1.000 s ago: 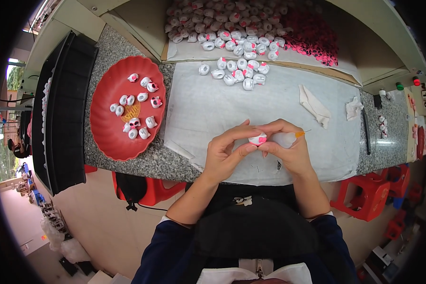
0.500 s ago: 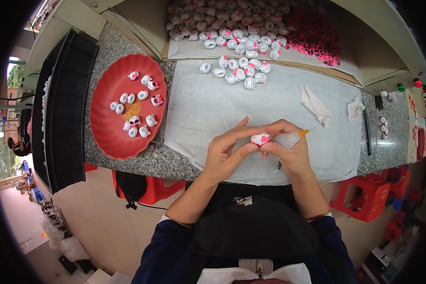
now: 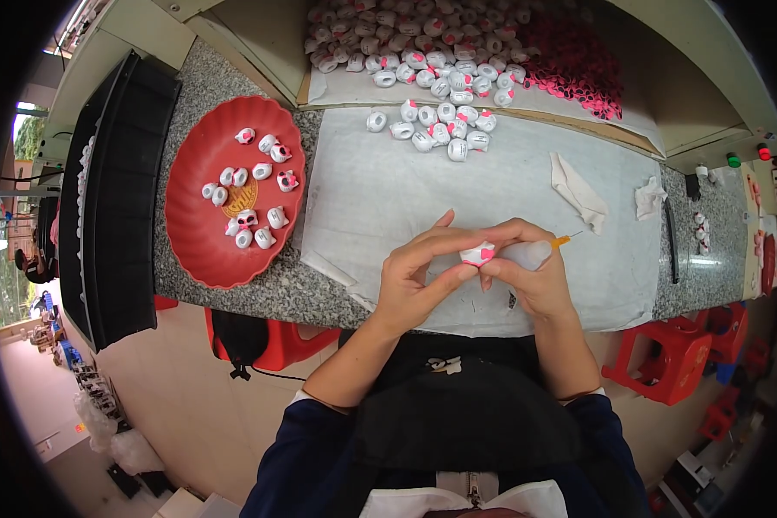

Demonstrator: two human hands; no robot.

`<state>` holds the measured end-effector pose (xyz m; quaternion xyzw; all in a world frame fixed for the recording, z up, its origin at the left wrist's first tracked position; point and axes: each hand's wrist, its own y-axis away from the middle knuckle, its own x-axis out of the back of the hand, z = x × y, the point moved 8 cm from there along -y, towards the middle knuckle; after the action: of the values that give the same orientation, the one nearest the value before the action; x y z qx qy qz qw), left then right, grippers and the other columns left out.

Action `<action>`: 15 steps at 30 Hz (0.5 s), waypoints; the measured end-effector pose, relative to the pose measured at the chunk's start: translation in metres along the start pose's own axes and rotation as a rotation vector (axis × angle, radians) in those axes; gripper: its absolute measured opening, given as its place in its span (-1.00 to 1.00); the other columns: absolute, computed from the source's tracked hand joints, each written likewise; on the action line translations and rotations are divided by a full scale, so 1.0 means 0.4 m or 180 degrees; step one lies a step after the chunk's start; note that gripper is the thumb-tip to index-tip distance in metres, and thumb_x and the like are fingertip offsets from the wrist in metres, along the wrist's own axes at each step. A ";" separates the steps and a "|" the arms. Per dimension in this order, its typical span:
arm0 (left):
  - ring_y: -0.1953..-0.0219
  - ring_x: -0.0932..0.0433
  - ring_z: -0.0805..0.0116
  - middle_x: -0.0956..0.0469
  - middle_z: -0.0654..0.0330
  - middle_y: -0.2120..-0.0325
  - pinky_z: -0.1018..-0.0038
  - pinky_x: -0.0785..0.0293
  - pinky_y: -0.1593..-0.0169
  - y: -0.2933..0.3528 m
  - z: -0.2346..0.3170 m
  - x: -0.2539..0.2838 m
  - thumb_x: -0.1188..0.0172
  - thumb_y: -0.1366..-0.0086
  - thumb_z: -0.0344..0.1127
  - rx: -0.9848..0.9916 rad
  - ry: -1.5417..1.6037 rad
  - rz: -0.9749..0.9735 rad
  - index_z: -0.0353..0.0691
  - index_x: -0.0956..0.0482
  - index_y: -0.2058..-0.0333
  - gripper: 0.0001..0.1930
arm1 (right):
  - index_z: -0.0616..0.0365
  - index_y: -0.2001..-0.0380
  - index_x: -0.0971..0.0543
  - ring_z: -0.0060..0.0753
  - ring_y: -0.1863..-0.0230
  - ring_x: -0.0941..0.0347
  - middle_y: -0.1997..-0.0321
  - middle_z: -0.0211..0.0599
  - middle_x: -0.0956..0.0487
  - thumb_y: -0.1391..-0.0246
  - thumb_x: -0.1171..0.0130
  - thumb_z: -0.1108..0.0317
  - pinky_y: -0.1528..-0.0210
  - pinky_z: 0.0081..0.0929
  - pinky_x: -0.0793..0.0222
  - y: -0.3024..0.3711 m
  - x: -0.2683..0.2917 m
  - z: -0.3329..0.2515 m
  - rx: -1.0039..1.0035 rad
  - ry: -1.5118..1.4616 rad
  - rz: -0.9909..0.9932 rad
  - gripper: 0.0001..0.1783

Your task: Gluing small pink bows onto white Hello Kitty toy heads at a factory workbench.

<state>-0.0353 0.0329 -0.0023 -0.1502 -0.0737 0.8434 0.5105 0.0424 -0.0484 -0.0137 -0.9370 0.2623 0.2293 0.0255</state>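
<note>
Between my two hands, over the near part of the white sheet (image 3: 388,203), is a small white figurine head (image 3: 476,254) with a pink bow. My left hand (image 3: 412,274) pinches it from the left between thumb and fingers. From the right, the thumb and index finger of my right hand (image 3: 533,281) touch the same head. That hand also holds a translucent glue bottle (image 3: 527,255) against its palm, its orange needle tip (image 3: 562,241) pointing right and away from the head. The side of the head turned from view is hidden.
A red scalloped tray (image 3: 181,216) at the left holds several similar heads. More white heads (image 3: 440,129) lie at the sheet's far edge, below a shelf piled with heads and pink pieces (image 3: 570,69). A crumpled cloth (image 3: 577,192) lies right; a black rack (image 3: 121,207) stands far left.
Both hands keep the same grip on the head and the bottle. The whole picture has shifted very slightly; otherwise nothing has visibly moved.
</note>
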 end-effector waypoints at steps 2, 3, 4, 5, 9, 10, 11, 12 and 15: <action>0.22 -0.42 0.38 -0.47 0.18 0.34 0.17 0.09 -0.12 -0.001 0.005 -0.001 -0.16 0.09 -0.52 -0.0102 0.0157 -0.0054 -0.24 -0.47 0.30 -0.72 | 0.31 0.36 -0.44 -0.58 0.51 -0.36 0.49 -0.28 -0.46 0.23 -0.12 0.58 0.56 -0.70 -0.32 0.002 -0.005 -0.001 -0.0024 -0.0037 -0.0052 -0.76; 0.22 -0.42 0.37 -0.47 0.19 0.35 0.17 0.10 -0.12 0.000 0.005 -0.003 -0.18 0.11 -0.51 -0.0111 0.0227 -0.0123 -0.23 -0.48 0.32 -0.72 | 0.31 0.38 -0.45 -0.56 0.51 -0.37 0.48 -0.26 -0.47 0.23 -0.13 0.57 0.56 -0.69 -0.32 0.003 -0.009 -0.001 -0.0047 -0.0076 -0.0105 -0.77; 0.22 -0.42 0.36 -0.47 0.20 0.37 0.16 0.11 -0.12 0.000 0.006 -0.005 -0.20 0.13 -0.51 -0.0121 0.0294 -0.0189 -0.21 -0.49 0.34 -0.72 | 0.31 0.38 -0.45 -0.56 0.51 -0.37 0.48 -0.26 -0.47 0.23 -0.13 0.57 0.56 -0.69 -0.32 0.004 -0.009 0.000 -0.0051 -0.0073 -0.0109 -0.77; 0.22 -0.42 0.36 -0.47 0.20 0.37 0.16 0.11 -0.12 0.000 0.006 -0.004 -0.20 0.13 -0.51 -0.0122 0.0295 -0.0183 -0.21 -0.49 0.34 -0.72 | 0.31 0.39 -0.45 -0.55 0.50 -0.37 0.48 -0.25 -0.47 0.23 -0.14 0.57 0.55 -0.67 -0.33 0.006 -0.010 -0.003 -0.0002 -0.0047 -0.0159 -0.78; 0.25 -0.44 0.37 -0.48 0.22 0.41 0.13 0.13 -0.11 0.003 0.013 -0.004 -0.23 0.16 -0.48 -0.0212 0.0149 -0.0198 -0.17 -0.52 0.41 -0.76 | 0.32 0.42 -0.46 -0.52 0.49 -0.38 0.47 -0.24 -0.47 0.26 -0.16 0.57 0.54 -0.64 -0.34 0.007 -0.013 -0.008 0.0087 -0.0055 -0.0296 -0.79; 0.26 -0.44 0.37 -0.49 0.23 0.42 0.13 0.13 -0.11 0.003 0.014 -0.005 -0.23 0.17 -0.46 -0.0222 0.0112 -0.0202 -0.16 -0.53 0.43 -0.78 | 0.32 0.42 -0.46 -0.52 0.49 -0.38 0.47 -0.24 -0.47 0.26 -0.16 0.57 0.54 -0.64 -0.34 0.008 -0.010 -0.007 0.0085 -0.0052 -0.0296 -0.79; 0.26 -0.44 0.37 -0.49 0.23 0.42 0.13 0.13 -0.11 0.003 0.013 -0.005 -0.23 0.17 -0.46 -0.0222 0.0115 -0.0201 -0.16 -0.53 0.43 -0.78 | 0.32 0.43 -0.46 -0.51 0.49 -0.39 0.47 -0.24 -0.46 0.27 -0.16 0.57 0.54 -0.64 -0.35 0.009 -0.008 -0.007 0.0116 -0.0017 -0.0318 -0.79; 0.27 -0.45 0.37 -0.49 0.24 0.43 0.13 0.13 -0.11 0.003 0.014 -0.006 -0.24 0.17 -0.46 -0.0242 0.0089 -0.0210 -0.16 -0.53 0.43 -0.78 | 0.32 0.43 -0.47 -0.50 0.48 -0.39 0.47 -0.23 -0.46 0.27 -0.17 0.58 0.53 -0.63 -0.35 0.011 -0.008 -0.009 0.0148 0.0017 -0.0340 -0.79; 0.27 -0.45 0.37 -0.49 0.25 0.44 0.13 0.13 -0.11 0.004 0.012 -0.003 -0.24 0.17 -0.44 -0.0238 0.0056 -0.0226 -0.15 -0.54 0.44 -0.78 | 0.33 0.44 -0.47 -0.48 0.48 -0.39 0.47 -0.23 -0.45 0.28 -0.17 0.59 0.54 -0.63 -0.35 0.009 -0.008 -0.005 0.0128 -0.0020 -0.0335 -0.79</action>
<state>-0.0377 0.0313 0.0023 -0.1740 -0.1059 0.8201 0.5348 0.0390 -0.0504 -0.0104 -0.9481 0.2171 0.2253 0.0573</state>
